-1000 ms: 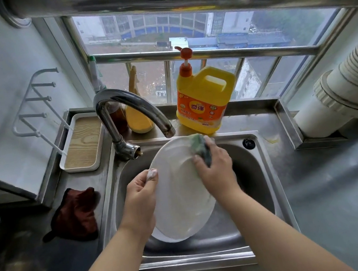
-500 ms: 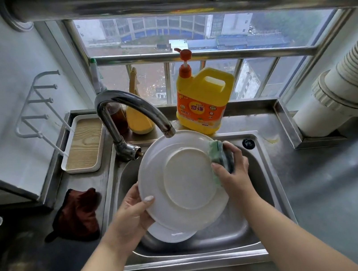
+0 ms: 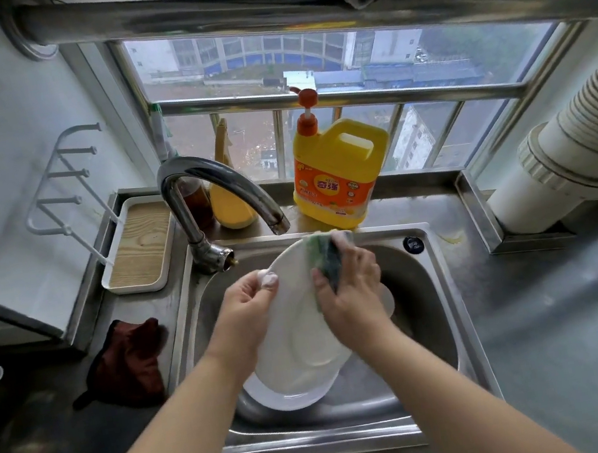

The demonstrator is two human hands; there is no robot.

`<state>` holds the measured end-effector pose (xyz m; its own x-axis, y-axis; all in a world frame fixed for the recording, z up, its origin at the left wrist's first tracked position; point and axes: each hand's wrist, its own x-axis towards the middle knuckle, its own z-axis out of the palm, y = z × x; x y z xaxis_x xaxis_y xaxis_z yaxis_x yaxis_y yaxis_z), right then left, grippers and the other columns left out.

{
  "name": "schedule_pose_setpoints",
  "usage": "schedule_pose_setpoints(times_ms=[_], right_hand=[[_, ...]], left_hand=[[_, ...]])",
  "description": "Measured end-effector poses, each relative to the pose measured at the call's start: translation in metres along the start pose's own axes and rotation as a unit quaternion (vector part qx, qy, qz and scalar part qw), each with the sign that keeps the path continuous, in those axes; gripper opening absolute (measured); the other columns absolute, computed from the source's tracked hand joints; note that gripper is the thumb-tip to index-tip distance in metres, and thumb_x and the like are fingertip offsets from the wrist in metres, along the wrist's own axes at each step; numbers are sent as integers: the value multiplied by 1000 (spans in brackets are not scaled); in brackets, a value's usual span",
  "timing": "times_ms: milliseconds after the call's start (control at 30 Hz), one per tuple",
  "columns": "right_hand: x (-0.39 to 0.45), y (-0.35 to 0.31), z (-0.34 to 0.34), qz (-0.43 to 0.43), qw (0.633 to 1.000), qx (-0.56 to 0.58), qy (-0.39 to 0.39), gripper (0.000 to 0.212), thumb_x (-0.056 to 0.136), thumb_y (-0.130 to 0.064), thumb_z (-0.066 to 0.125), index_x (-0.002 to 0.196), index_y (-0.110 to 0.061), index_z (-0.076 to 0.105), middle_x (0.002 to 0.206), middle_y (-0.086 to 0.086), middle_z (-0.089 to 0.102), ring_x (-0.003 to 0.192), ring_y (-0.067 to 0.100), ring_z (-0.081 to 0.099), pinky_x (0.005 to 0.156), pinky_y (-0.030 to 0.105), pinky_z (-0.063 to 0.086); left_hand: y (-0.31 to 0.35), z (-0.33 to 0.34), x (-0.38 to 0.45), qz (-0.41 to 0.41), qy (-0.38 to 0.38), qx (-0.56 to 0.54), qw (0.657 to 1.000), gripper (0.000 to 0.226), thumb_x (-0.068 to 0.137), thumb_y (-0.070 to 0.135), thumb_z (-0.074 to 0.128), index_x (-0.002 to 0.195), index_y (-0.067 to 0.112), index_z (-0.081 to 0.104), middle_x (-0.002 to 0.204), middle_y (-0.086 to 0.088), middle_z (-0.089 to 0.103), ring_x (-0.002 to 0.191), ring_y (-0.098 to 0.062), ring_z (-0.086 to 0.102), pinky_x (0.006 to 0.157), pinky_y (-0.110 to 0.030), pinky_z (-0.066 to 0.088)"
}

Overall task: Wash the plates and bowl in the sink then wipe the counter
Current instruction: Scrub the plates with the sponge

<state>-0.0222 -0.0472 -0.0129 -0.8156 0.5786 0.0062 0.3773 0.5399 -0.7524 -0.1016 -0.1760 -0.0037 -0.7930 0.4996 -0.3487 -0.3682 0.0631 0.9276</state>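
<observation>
Over the steel sink (image 3: 431,307) I hold a white plate (image 3: 304,343) tilted on edge. My left hand (image 3: 244,313) grips its left rim, thumb on the near face. My right hand (image 3: 351,296) holds a green sponge (image 3: 324,261) and presses it against the plate's upper right part. Below the held plate, another white dish (image 3: 289,400) lies on the sink floor, mostly hidden; a further white rim (image 3: 389,302) shows behind my right hand.
A curved tap (image 3: 213,189) arches over the sink's back left. A yellow detergent jug (image 3: 336,177) stands on the ledge behind. A dark red cloth (image 3: 131,362) lies on the counter left of the sink, a wood-lined tray (image 3: 140,247) behind it. Grey counter (image 3: 578,319) stretches right.
The plate has turned from showing its underside to a steeper tilt on edge. My right hand with the sponge moved from the plate's right rim onto its upper face.
</observation>
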Motion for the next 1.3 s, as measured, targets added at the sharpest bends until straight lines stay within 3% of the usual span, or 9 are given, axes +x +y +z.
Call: schedule_pose_setpoints(times_ms=[100,167,300,500,700,900,967,1100,1300], right_hand=[[-14,-12,14,-65,997,-48,-13,54,82,-61,27,131,-46,11,137,1,17,124,18,20,109,39,19],[-8,-5,10,-63,997,-52,11,53,84,-60,27,133,-43,15,141,3,16,126,18,18,110,39,20],[14,10,-6,104,993,16,48,49,98,-38,42,143,-29,26,149,8,21,136,25,18,113,42,18],[-9,-14,17,-55,998,-27,2,51,94,-30,53,139,-28,31,145,4,17,130,21,18,111,39,20],[13,10,6,140,988,67,10,52,97,-31,48,143,-31,25,148,6,21,134,26,23,110,44,26],[-13,-20,23,-77,997,-7,-10,52,90,-31,59,137,-29,39,140,4,26,126,19,24,106,30,21],[-2,-10,17,-43,999,32,10,53,89,-29,62,137,-28,40,138,5,31,125,20,27,108,33,25],[15,5,2,130,988,85,12,53,93,-33,57,141,-30,34,141,6,31,129,24,33,106,38,31],[-9,-29,22,-66,997,20,-16,51,89,-32,61,135,-34,40,137,0,29,124,16,24,100,25,21]], left_hand=[[-5,7,-9,8,-4,-22,1000,25,100,15,47,84,2,62,76,-16,56,70,-25,50,61,-33,42],[-7,5,-12,11,12,-23,1000,30,100,16,47,77,12,66,73,-14,57,69,-24,49,61,-33,41],[-9,11,-16,22,48,-4,999,43,100,12,47,60,20,60,58,1,51,57,-13,42,54,-28,35],[-10,7,-15,32,62,6,998,29,100,13,47,75,7,60,69,-11,56,65,-20,49,60,-31,41],[-15,5,-20,25,80,-13,996,34,100,11,47,66,11,54,55,1,50,51,-9,43,48,-21,38],[-13,2,-19,25,84,-32,996,33,99,11,49,66,10,53,55,0,53,50,-8,47,47,-21,40],[-11,0,-19,24,91,-49,994,34,99,10,49,65,11,54,56,-1,53,51,-11,47,49,-23,40],[-13,3,-21,29,94,-50,994,35,99,9,48,65,13,55,55,2,55,51,-10,47,50,-22,41],[-11,5,-21,24,86,-72,993,35,98,10,49,64,13,57,58,-3,59,52,-13,54,48,-24,45]])
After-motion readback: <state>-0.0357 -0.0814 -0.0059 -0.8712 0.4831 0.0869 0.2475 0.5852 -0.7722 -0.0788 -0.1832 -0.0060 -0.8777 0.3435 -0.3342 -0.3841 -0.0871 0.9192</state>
